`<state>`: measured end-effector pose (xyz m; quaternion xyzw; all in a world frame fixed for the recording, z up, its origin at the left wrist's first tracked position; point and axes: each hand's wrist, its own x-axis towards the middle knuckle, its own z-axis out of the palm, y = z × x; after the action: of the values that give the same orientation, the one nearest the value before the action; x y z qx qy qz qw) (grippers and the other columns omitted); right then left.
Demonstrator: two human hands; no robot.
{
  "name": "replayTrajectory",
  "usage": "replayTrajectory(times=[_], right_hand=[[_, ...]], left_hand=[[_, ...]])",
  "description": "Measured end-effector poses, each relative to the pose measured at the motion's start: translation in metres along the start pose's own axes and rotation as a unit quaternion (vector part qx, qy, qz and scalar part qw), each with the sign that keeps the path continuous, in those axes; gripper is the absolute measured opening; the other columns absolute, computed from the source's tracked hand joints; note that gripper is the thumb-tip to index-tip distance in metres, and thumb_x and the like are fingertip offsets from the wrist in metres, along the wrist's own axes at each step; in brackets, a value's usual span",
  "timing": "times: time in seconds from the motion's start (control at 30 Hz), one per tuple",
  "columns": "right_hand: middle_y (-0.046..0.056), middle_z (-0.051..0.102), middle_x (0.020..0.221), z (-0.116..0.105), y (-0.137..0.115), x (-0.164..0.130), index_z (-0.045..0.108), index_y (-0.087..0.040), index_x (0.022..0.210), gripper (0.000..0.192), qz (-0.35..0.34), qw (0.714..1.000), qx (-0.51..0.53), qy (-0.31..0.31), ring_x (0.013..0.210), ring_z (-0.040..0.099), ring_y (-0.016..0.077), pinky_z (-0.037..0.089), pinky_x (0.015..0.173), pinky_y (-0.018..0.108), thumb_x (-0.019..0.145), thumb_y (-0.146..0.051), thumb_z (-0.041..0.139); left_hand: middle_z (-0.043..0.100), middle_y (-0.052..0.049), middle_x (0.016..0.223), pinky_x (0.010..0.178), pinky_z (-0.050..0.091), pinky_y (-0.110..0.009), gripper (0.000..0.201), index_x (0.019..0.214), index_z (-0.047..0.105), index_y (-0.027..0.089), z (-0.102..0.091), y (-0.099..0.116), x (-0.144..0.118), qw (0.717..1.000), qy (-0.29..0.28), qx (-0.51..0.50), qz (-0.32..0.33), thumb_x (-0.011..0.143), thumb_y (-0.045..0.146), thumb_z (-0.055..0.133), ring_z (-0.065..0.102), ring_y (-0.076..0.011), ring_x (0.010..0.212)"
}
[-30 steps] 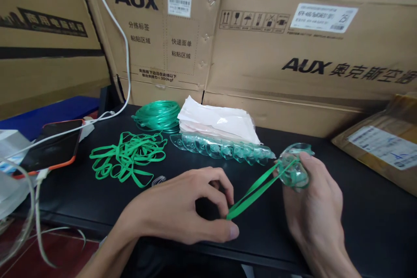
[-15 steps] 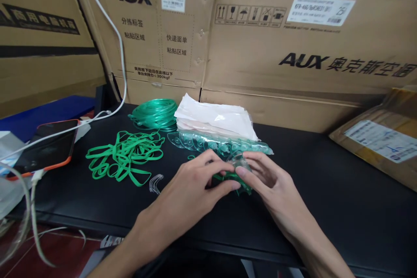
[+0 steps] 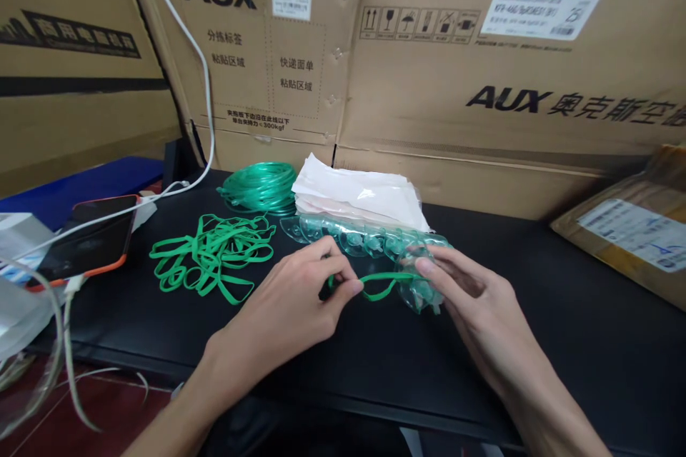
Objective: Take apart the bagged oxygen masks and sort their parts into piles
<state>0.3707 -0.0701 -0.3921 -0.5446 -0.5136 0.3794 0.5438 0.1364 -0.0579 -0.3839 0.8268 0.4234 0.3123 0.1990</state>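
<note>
My right hand [image 3: 474, 293] grips a clear green plastic face mask [image 3: 421, 296] above the black table. From this mask a thin green elastic strap [image 3: 383, 288] runs left in a loop. Between thumb and forefinger, my left hand [image 3: 305, 293] pinches the strap's other part. Just behind the hands lies a row of overlapping clear green masks [image 3: 354, 237]. To the left of my left hand is a tangled pile of green elastic straps [image 3: 214, 257]. The fingertips of my right hand are partly hidden behind the mask.
Behind the row of masks lie stacked white plastic bags [image 3: 359, 189] and a coil of green tubing [image 3: 262, 186]. A phone [image 3: 88, 232] with white cables rests at the left. Large cardboard boxes [image 3: 429, 107] stand along the back; a taped parcel [image 3: 632, 228] is at the right.
My hands have moved apart, the left one leftward, drawing the strap out into a loop from the mask. The camera view has shifted slightly.
</note>
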Motion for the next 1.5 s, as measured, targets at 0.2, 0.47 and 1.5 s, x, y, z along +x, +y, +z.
replayTrajectory(times=[0.2, 0.47, 1.5], right_hand=[[0.002, 0.079, 0.107, 0.01, -0.001, -0.003, 0.077, -0.027, 0.104, 0.03, -0.055, 0.992, -0.042, -0.102, 0.103, 0.075, 0.0236, 0.061, 0.089, 0.03, 0.079, -0.041, 0.084], [0.004, 0.08, 0.106, 0.011, -0.001, -0.006, 0.077, -0.026, 0.105, 0.03, -0.069, 0.992, -0.038, -0.095, 0.101, 0.076, 0.0259, 0.064, 0.087, 0.034, 0.08, -0.042, 0.083], [-0.001, 0.079, 0.112, 0.002, -0.001, -0.007, 0.078, -0.033, 0.107, 0.024, -0.138, 0.981, -0.095, -0.097, 0.106, 0.074, 0.025, 0.059, 0.1, 0.04, 0.083, -0.038, 0.081]], left_hand=[[0.057, 0.003, 0.109, 0.078, 0.049, -0.031, 0.034, 0.124, 0.058, 0.03, 0.021, 0.012, -0.001, 0.999, 0.034, -0.037, 0.017, 0.095, 0.043, 0.07, 0.059, -0.0153, 0.083], [0.056, 0.001, 0.11, 0.077, 0.048, -0.032, 0.01, 0.104, 0.062, 0.023, 0.028, 0.01, 0.0, 0.998, 0.009, -0.014, 0.068, 0.102, 0.033, 0.061, 0.06, -0.016, 0.088], [0.068, 0.001, 0.097, 0.078, 0.045, -0.033, 0.022, 0.092, 0.072, 0.023, 0.03, 0.012, 0.001, 0.999, 0.01, -0.035, -0.014, 0.101, 0.041, 0.061, 0.062, -0.0179, 0.086]])
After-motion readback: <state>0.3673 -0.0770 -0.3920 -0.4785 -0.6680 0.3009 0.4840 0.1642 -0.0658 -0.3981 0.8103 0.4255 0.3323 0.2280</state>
